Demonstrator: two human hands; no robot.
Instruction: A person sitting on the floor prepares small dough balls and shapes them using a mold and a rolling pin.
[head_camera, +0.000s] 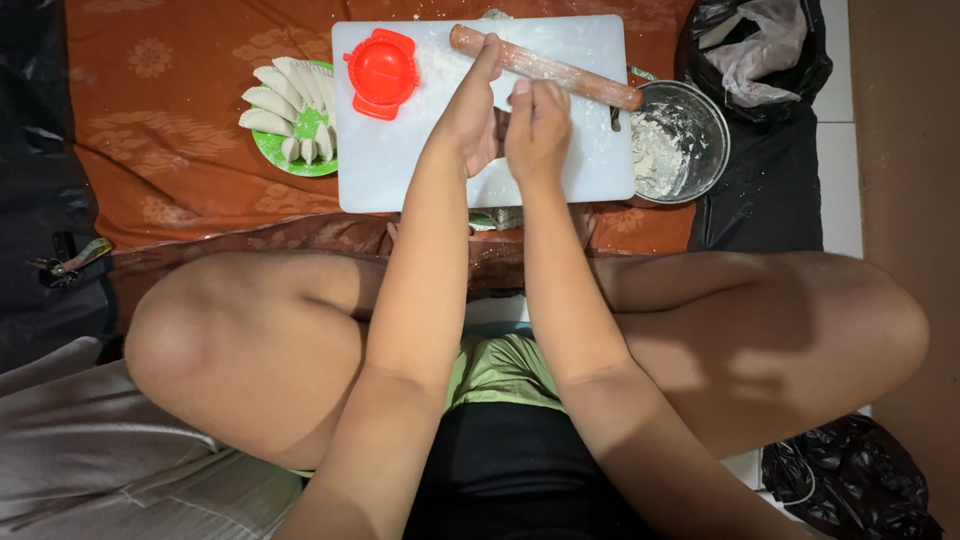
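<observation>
While we sat cross-legged on the floor, we noted these things:

Left hand: our left hand (468, 118) was half curled over the white cutting board (400, 170), forefinger stretched up to touch the rolling pin (545, 68).
Right hand: our right hand (537, 130) was curled shut, fingertips pressed against the left hand; what the grip enclosed we could not tell, it was hidden between the two hands.
Rolling pin: wooden, round, dusted with flour, lying slantwise across the board's far edge, its right end over the bowl.
Bowl: a round metal bowl (700, 125) just right of the board held a lump of pale dough and flour smears.
Plate: a green plate (285, 158) left of the board carried crescent-shaped, crimped white dumplings (285, 95).
Mould: a red plastic dumpling press (381, 72), round and shut, lay on the board's far left corner.
Cloth: an orange patterned cloth (160, 130) lay under it all.
</observation>
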